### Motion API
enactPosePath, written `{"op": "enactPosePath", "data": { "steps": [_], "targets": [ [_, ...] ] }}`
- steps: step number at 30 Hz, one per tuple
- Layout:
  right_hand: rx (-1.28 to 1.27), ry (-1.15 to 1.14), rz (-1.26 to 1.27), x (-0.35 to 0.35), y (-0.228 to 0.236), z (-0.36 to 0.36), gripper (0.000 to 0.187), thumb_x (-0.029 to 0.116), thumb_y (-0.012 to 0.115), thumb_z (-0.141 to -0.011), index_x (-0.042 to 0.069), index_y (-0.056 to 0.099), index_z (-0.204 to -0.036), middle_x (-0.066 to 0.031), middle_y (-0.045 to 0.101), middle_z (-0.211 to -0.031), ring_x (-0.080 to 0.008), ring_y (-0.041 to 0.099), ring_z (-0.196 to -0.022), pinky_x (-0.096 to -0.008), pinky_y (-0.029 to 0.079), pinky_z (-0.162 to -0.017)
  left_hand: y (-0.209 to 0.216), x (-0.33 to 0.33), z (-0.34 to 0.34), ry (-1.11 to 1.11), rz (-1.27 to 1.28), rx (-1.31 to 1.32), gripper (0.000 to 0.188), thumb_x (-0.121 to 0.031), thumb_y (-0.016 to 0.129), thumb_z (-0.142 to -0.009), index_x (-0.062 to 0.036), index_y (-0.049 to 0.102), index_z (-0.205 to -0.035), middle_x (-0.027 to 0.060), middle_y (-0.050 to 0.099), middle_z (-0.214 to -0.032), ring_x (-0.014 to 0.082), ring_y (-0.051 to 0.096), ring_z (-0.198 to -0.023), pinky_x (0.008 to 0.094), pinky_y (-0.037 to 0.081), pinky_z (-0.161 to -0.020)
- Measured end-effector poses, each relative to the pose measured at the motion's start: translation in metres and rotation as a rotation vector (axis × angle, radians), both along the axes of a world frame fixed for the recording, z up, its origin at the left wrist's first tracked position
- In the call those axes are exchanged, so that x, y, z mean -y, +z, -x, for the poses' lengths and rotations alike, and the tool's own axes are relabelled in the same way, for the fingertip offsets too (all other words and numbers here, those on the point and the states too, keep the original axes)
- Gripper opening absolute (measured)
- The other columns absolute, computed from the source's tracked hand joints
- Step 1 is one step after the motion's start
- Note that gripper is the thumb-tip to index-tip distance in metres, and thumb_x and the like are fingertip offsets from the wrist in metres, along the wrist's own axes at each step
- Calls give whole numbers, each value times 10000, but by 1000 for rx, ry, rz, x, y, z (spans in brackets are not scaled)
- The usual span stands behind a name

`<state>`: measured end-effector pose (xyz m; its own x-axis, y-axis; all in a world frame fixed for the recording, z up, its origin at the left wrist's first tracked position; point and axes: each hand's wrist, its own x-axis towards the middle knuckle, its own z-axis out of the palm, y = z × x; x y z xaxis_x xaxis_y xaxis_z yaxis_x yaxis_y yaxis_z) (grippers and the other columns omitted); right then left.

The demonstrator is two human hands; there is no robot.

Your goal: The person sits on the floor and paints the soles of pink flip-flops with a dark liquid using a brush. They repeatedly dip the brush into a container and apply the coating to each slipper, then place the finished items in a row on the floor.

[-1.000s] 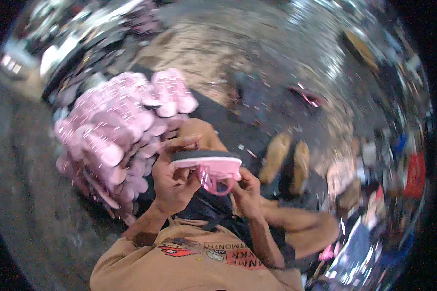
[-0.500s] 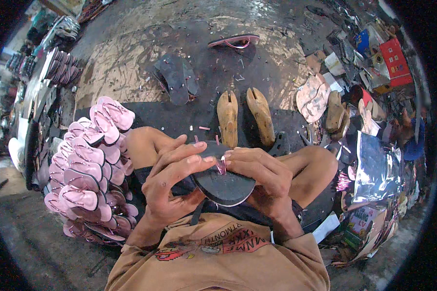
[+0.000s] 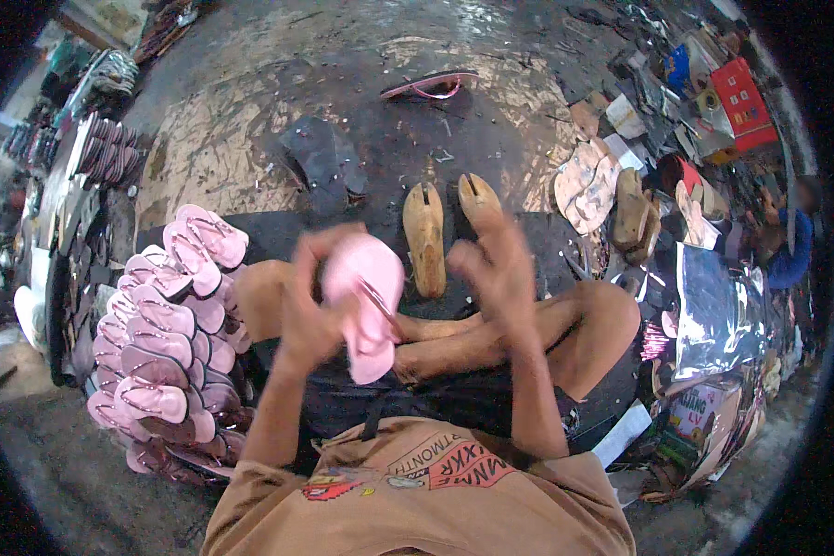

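Observation:
A pink flip-flop (image 3: 363,264) with a thin strap is in my left hand (image 3: 308,310), its pink footbed turned up and tilted. The fingers grip it along its left edge. My right hand (image 3: 502,269) is raised to the right of the flip-flop and apart from it. It is blurred, but thumb and fingers look spread with nothing visible in them. Just beyond, it partly covers the right wooden shoe last (image 3: 477,196). The left wooden shoe last (image 3: 425,243) stands between my hands, beyond my crossed legs.
Pink flip-flops (image 3: 157,339) are heaped at my left. Dark soles (image 3: 322,165) and another flip-flop (image 3: 429,85) lie ahead. On the right are pale sole pieces (image 3: 586,188), more lasts (image 3: 636,211), a silvery sheet (image 3: 721,310), a red box (image 3: 745,104) and scraps.
The flip-flop has turned from dark sole up to pink footbed up and moved left in my left hand. My right hand has let go and moved up and right.

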<state>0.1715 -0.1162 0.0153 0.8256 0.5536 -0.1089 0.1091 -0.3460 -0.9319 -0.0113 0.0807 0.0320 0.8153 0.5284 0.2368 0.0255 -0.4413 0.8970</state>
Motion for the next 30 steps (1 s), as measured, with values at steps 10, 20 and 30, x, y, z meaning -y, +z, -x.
{"op": "enactPosePath", "data": {
  "steps": [10,20,30],
  "targets": [
    [-371,-67,-158,-2,-75,-28,802,151,796,-813,-1,462,-1526,-171,650,-1343,-293,648,-1228,-399,526,-1036,-11,-59,-10,28,1192,653,640,-171,756,-974,-166,433,-1526,164,579,-1444,399,553,-1380,700,488,-1105],
    [-831,-54,-264,40,32,83,592,151,787,-871,-55,617,-1400,-152,711,-1282,-245,734,-1075,-359,580,-973,5,-56,4,286,555,801,655,-26,757,-953,-125,405,-1497,223,524,-1511,408,536,-1401,569,560,-1073],
    [313,291,-400,23,35,90,603,65,862,-805,-27,658,-1365,-249,664,-1399,-407,662,-1283,-448,528,-1085,25,-20,-13,-10,1267,604,469,-383,688,-1030,-198,487,-1410,175,608,-1394,414,583,-1335,688,544,-1037]
  ]
}}
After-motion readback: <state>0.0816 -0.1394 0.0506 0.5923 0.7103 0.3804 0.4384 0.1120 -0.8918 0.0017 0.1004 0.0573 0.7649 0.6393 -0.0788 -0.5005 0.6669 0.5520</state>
